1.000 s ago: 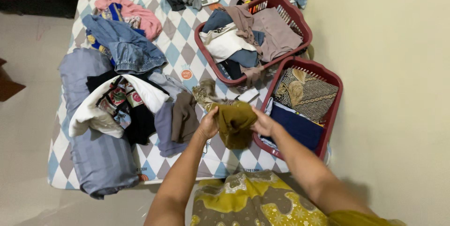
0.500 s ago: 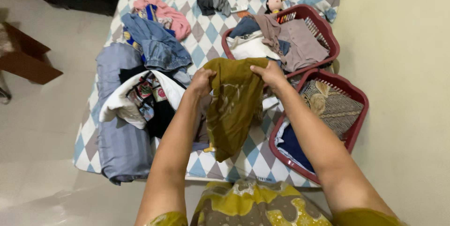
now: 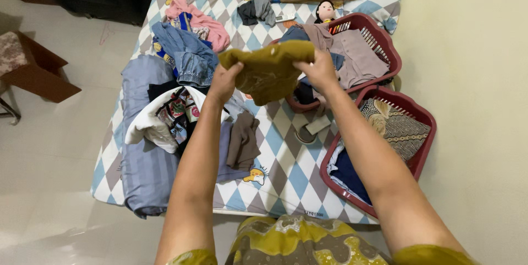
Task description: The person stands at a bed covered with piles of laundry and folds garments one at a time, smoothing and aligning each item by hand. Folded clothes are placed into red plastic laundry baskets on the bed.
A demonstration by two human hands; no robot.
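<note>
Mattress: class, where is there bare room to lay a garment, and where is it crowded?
Bare checks show between the brown cloth and the near basket, and around the grey sock. The clothes pile and both baskets are crowded.

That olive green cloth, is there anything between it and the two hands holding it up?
Nothing visible. The left hand pinches one edge of the olive green cloth and the right hand pinches the other, both in direct contact. The cloth hangs in the air above the checkered mattress, in front of the far red basket.
</note>
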